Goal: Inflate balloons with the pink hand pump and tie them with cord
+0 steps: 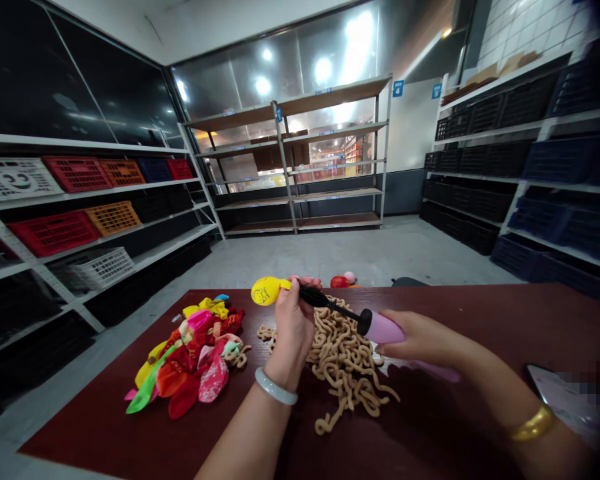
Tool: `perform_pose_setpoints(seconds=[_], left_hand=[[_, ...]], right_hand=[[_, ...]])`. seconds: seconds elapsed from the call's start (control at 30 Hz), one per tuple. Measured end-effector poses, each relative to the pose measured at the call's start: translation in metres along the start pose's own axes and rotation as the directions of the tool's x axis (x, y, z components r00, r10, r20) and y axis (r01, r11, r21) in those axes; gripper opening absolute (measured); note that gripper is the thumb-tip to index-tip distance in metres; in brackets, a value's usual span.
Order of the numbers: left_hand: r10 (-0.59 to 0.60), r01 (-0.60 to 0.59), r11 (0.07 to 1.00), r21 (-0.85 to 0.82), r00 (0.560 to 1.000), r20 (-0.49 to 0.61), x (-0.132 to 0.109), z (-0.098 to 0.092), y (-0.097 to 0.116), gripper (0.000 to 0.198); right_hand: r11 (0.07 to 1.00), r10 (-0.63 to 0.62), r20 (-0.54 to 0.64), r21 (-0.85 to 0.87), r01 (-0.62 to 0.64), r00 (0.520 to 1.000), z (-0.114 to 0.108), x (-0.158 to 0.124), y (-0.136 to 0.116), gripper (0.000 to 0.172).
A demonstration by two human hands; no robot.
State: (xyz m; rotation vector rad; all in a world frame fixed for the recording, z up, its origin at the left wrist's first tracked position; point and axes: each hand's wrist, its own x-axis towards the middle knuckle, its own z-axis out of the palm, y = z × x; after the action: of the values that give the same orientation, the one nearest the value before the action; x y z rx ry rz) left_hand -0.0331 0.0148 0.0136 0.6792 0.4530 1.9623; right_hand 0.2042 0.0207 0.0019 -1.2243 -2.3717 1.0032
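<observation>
My left hand [294, 319] is closed around the black nozzle of a hand pump, pinching the neck of a small, partly inflated yellow balloon [265, 291] that sticks out to the left. My right hand [416, 339] grips the lilac barrel of the pump [383, 329], which runs from its black nozzle down to the right. Both hands hover above a dark red table [470, 320], over a tangle of tan cords [346, 363].
A heap of flat balloons [190, 357] in several colours lies left of the cords. A red and a pink inflated balloon [341, 281] sit at the far table edge. A phone [563, 399] lies at the right. Shelves with crates line the walls.
</observation>
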Motion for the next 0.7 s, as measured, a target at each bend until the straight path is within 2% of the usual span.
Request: perform_pose_setpoints(seconds=[0.13,0.3,0.4,0.53,0.7], left_hand=[[-0.085,0.088,0.994,-0.067,0.996,0.038,-0.008,0.002,-0.001,0.016],[-0.150,0.159,0.981,-0.108,0.985,0.084,-0.011,0.003,0.004,0.029],[-0.123,0.133,0.986,-0.101,0.987,0.101,-0.012,0.004,0.005,0.028],[-0.071,0.077,0.992,-0.096,0.995,0.065,-0.012,0.006,0.005,0.018],[-0.108,0.114,0.991,-0.072,0.990,0.086,-0.014,0.005,0.001,0.014]], right_hand=[[1.000,-0.003,-0.027,-0.012,0.003,1.000,0.000,0.001,0.001,0.038],[0.993,-0.019,0.020,0.116,0.016,1.000,-0.001,0.001,0.000,0.044],[0.986,-0.004,0.034,0.164,-0.002,0.999,-0.001,0.000,-0.003,0.045],[0.975,-0.013,0.033,0.223,0.006,0.999,-0.001,-0.002,-0.004,0.050],[0.955,-0.024,0.045,0.297,0.009,0.999,-0.001,-0.002,-0.005,0.055]])
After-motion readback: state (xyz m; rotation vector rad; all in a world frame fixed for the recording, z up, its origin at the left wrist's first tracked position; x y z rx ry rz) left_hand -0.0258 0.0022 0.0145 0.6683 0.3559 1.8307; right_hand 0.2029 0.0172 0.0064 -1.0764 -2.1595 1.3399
